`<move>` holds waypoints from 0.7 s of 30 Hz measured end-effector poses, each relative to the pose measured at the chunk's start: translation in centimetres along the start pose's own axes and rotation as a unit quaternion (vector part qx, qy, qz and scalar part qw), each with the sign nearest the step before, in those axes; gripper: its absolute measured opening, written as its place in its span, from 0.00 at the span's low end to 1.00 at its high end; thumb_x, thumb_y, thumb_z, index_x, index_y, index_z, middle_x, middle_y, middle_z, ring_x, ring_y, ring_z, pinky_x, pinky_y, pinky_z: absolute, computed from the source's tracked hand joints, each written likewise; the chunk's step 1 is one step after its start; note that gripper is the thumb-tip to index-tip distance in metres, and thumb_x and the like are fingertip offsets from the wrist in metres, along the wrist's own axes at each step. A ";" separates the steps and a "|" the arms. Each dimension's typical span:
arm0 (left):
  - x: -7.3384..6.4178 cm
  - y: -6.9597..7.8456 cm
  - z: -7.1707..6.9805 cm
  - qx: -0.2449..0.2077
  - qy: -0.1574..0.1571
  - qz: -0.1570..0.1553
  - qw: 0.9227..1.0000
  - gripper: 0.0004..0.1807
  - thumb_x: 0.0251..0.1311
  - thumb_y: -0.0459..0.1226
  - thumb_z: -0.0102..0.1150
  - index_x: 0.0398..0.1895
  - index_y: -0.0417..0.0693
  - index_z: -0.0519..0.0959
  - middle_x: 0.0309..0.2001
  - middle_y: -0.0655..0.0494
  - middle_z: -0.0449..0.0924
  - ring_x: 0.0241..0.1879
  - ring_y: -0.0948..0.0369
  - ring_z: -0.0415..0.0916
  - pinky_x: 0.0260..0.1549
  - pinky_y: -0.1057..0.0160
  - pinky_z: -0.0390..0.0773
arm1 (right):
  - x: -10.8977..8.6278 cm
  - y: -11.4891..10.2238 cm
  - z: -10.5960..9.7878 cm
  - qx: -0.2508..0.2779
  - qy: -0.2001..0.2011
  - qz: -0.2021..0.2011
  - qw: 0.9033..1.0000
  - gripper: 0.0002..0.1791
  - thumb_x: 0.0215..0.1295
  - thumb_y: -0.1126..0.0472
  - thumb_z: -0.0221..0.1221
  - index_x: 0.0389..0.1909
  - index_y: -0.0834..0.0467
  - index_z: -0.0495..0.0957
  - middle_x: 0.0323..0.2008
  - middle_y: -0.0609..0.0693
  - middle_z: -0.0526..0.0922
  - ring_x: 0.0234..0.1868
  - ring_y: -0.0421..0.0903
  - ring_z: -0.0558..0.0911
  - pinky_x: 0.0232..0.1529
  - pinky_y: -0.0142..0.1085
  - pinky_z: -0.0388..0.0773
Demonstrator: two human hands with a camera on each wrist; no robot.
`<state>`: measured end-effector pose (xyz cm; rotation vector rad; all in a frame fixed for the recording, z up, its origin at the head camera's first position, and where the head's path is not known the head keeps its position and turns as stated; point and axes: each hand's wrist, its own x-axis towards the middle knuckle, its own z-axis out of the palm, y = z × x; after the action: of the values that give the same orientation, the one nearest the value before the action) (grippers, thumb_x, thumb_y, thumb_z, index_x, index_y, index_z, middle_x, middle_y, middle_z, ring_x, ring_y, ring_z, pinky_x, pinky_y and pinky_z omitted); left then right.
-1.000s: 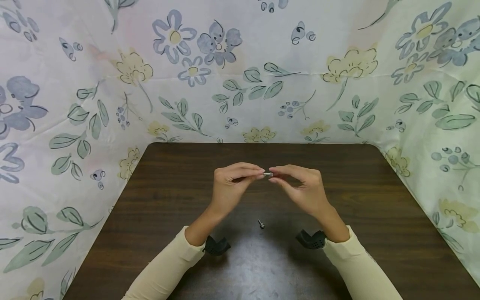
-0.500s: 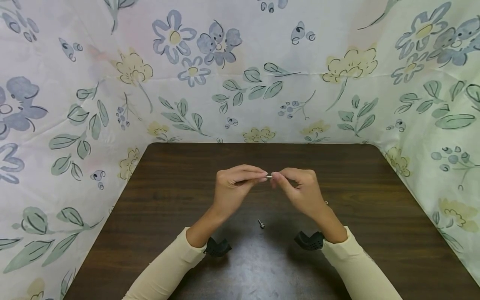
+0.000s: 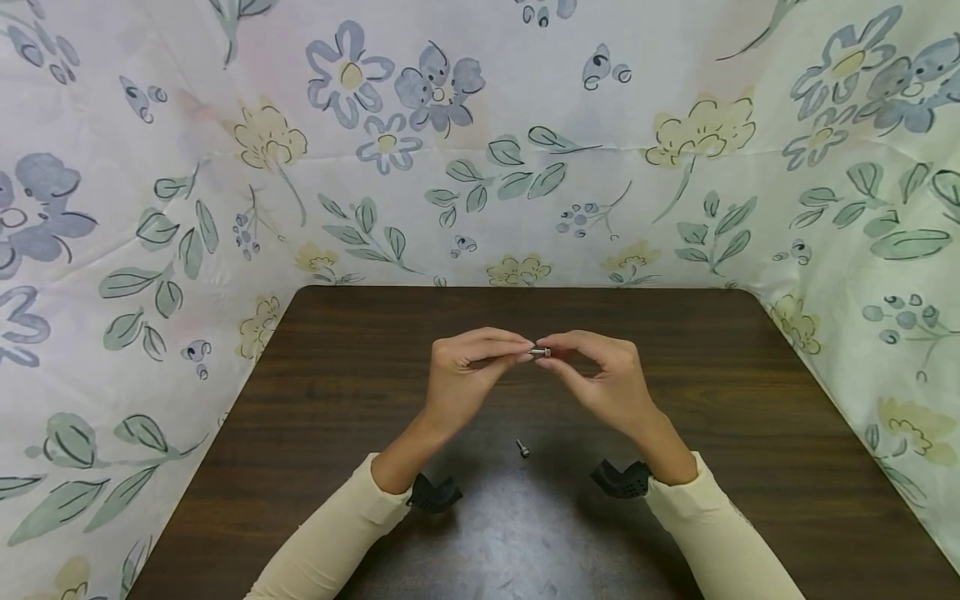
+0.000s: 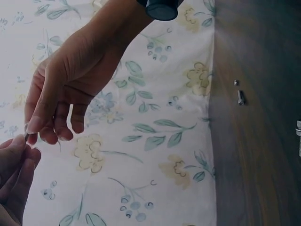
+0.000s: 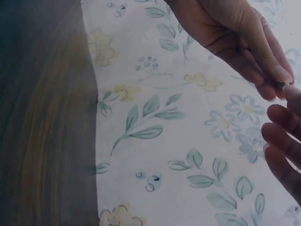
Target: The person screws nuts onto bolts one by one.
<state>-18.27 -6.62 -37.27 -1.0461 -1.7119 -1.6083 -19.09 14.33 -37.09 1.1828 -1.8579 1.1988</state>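
A small silver bolt [image 3: 539, 352] lies level between the fingertips of both hands, raised over the table. My left hand [image 3: 463, 367] pinches its left end between thumb and fingers. At the wider right end, the thumb and index finger of my right hand [image 3: 609, 371] close on it from either side. The wrist views show fingertips meeting around the piece, mostly covering it. Below the hands, a second bolt [image 3: 522, 448] rests on the table. In the left wrist view, another bolt [image 4: 241, 97] and a small nut [image 4: 236, 82] lie on the wood; the right arm hides them from the head view.
The dark wooden table [image 3: 337, 400] spreads under both arms. Floral cloth [image 3: 480, 208] hangs behind it and along both sides. Black wrist mounts [image 3: 435, 493] stick out from both cuffs.
The right fingers rolled over the bolt's end half a second ago, covering it, and have spread back to show it. The left hand keeps its pinch, shifted slightly right.
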 end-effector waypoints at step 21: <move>-0.3 -0.1 0.1 -0.021 -0.002 -0.043 0.999 0.05 0.54 0.26 0.73 0.34 0.38 0.89 0.35 0.50 0.88 0.33 0.57 0.86 0.32 0.59 0.87 | -0.1 0.1 0.1 0.002 0.006 -0.010 1.000 0.13 0.71 0.53 0.63 0.36 0.59 0.88 0.33 0.49 0.88 0.33 0.44 0.87 0.38 0.32 0.83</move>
<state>-18.23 -6.51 -37.60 -1.0096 -1.7529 -1.7039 -19.18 14.31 -37.28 1.1908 -1.8327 1.1956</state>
